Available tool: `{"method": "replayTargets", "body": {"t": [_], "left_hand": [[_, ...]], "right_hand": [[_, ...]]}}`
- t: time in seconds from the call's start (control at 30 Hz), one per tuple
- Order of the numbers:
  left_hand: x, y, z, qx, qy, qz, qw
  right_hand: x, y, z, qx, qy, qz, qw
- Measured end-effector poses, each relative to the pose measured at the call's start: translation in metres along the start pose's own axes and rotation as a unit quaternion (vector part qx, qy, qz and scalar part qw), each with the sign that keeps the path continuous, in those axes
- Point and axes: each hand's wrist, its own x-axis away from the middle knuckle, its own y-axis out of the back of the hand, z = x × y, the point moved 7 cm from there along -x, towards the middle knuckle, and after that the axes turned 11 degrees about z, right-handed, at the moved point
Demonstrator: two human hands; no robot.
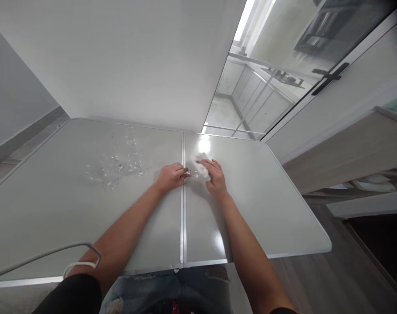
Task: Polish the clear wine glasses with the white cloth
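Head view: pinching clear glass (pixel 195 174) in left hand (pixel 172 176), gripping white cloth (pixel 202 169) against it in right hand (pixel 217 179), by the table seam (pixel 183 218), possibly risking a slip or crack if twisted hard.

forearms (pixel 129 226) forward | left hand (pixel 172 177) pinching | right hand (pixel 217 178) apparently curled

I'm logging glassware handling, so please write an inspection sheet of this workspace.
Surface: pale tabletop, split by a metallic strip.
Job's things: clear glass piece, shape unclear; white cloth-like wad.
Clutter: clear glassware grouped left of the strip.
Hands: left hand pinches the glass piece; right hand holds the wad.
Cables: pale cable, lower left, crossing the left forearm in view.
Surroundings: white wall beyond; glass-paned door with black handle, right.
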Motion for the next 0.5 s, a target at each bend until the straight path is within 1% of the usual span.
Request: {"method": "replayTargets", "body": {"t": [0.03,0.1,0.17,0.23,0.27,0.3,0.33,0.4,0.43,0.47,0.5], "left_hand": [[0.000,0.000,-0.001,-0.012,-0.007,-0.001,1.000],[0.001,0.001,-0.002,-0.029,-0.016,-0.011,0.999],[0.001,0.003,-0.002,-0.034,-0.021,-0.018,0.999],[0.001,0.003,-0.002,-0.028,-0.017,-0.013,0.999],[0.000,0.003,-0.002,-0.023,-0.013,-0.007,1.000],[0.000,0.002,-0.001,-0.017,-0.010,0.000,1.000],[-0.001,0.001,-0.002,-0.010,-0.010,0.008,1.000],[-0.001,0.000,-0.002,0.005,-0.011,0.023,1.000],[-0.001,0.000,-0.003,0.014,-0.012,0.031,0.999],[-0.001,-0.001,-0.003,0.023,-0.012,0.039,0.999],[-0.001,-0.002,-0.003,0.033,-0.011,0.047,0.998]], "right_hand": [[-0.002,-0.010,0.012,0.039,0.041,0.047,0.997],[-0.005,-0.022,0.028,0.094,0.092,0.095,0.987],[-0.007,-0.023,0.031,0.122,0.098,0.097,0.983],[-0.008,-0.014,0.025,0.126,0.066,0.053,0.988],[-0.007,-0.010,0.021,0.115,0.054,0.031,0.991],[-0.007,-0.007,0.019,0.098,0.054,0.024,0.993],[-0.006,-0.008,0.018,0.076,0.064,0.037,0.994],[-0.005,-0.015,0.018,0.021,0.086,0.085,0.992],[-0.005,-0.016,0.015,-0.013,0.074,0.088,0.993],[-0.005,-0.016,0.008,-0.057,0.038,0.070,0.995],[-0.005,-0.013,-0.003,-0.112,-0.018,0.032,0.993]]}}
